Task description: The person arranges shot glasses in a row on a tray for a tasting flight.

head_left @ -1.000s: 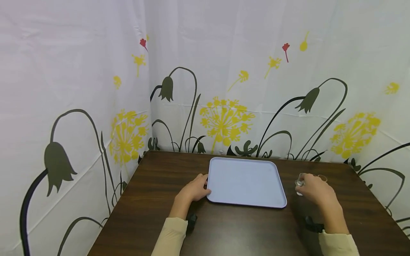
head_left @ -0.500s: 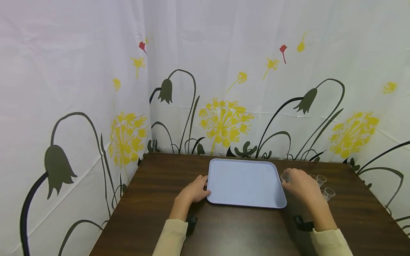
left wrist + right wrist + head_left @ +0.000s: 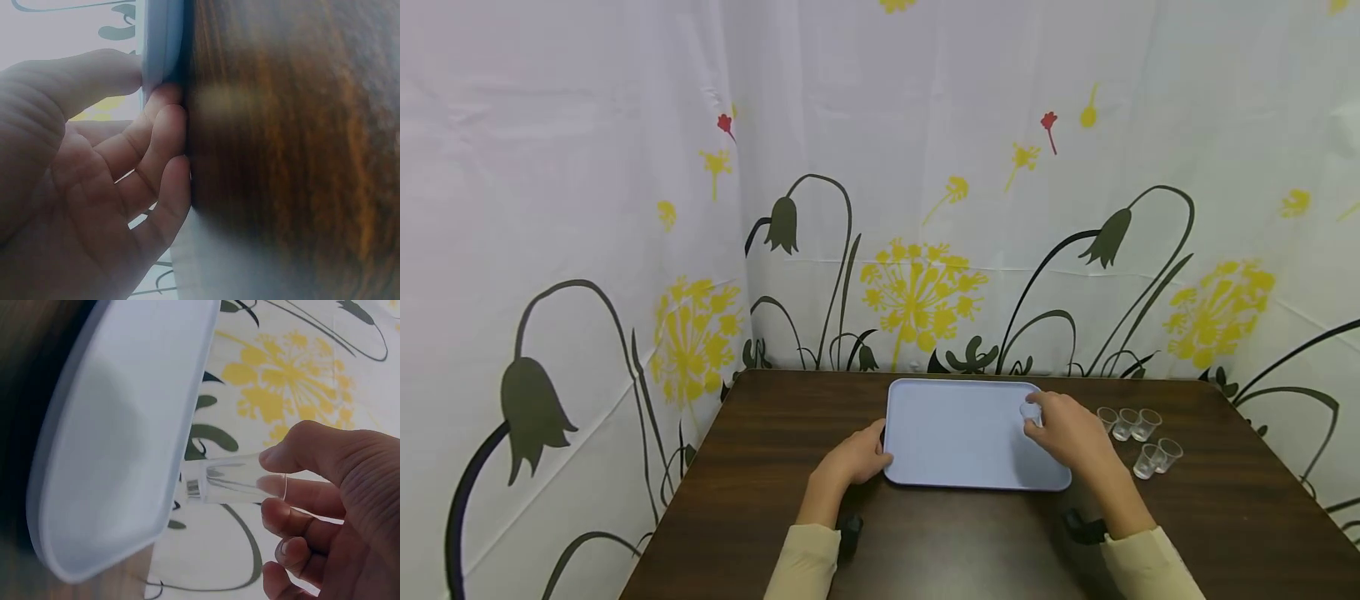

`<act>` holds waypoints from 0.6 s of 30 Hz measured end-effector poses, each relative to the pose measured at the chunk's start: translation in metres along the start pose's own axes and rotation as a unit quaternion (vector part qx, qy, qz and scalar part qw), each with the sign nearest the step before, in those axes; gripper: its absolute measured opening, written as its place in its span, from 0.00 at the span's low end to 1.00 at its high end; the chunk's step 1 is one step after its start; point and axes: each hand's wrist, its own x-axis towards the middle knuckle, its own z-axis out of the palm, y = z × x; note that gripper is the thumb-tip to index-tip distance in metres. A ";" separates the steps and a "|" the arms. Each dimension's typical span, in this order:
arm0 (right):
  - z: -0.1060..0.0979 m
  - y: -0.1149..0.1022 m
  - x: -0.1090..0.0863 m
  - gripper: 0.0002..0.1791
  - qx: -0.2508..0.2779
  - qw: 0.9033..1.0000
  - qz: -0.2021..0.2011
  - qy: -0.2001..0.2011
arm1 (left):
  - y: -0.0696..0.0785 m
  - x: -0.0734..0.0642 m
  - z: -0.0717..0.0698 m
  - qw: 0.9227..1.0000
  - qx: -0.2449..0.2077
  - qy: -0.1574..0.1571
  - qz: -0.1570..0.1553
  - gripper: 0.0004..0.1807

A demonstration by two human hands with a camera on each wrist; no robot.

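A pale blue tray [image 3: 955, 433] lies on the dark wood table. My left hand [image 3: 853, 457] grips its left edge. In the left wrist view the thumb presses the tray's rim [image 3: 156, 53] while the fingers curl in at its underside, against the table. Over the tray's right part, my right hand [image 3: 1069, 431] pinches a small clear shot glass [image 3: 1030, 412] between thumb and fingers. The right wrist view shows the shot glass [image 3: 228, 480] held near its mouth, upright, its thick base close over the tray [image 3: 112, 444].
Several similar shot glasses stand right of the tray: a back row with a middle glass [image 3: 1125, 425], and a front pair including a glass [image 3: 1168, 455]. A white flower-printed curtain [image 3: 917, 183] hangs behind the table [image 3: 955, 542].
My right hand has carried the shot glass left from the group of glasses to over the tray, uncovering the other glasses. My left hand keeps its grip on the tray's edge.
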 end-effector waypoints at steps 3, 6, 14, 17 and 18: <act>0.005 -0.005 0.002 0.24 0.003 1.000 0.002 0.000 | -0.003 0.003 0.000 1.000 -0.008 -0.006 0.001 0.43; 0.010 -0.009 0.007 0.23 -0.001 1.000 -0.004 0.006 | -0.001 0.003 -0.003 1.000 -0.009 -0.005 -0.002 0.42; 0.018 -0.024 0.015 0.22 0.001 1.000 -0.020 0.018 | 0.003 0.000 -0.007 1.000 -0.011 -0.006 -0.007 0.43; 0.022 -0.028 0.016 0.22 0.012 1.000 -0.021 0.010 | -0.004 0.004 -0.003 1.000 -0.021 -0.015 -0.012 0.45; 0.023 -0.030 0.016 0.21 0.015 1.000 -0.020 0.008 | -0.006 0.004 -0.001 0.999 -0.026 -0.016 -0.010 0.45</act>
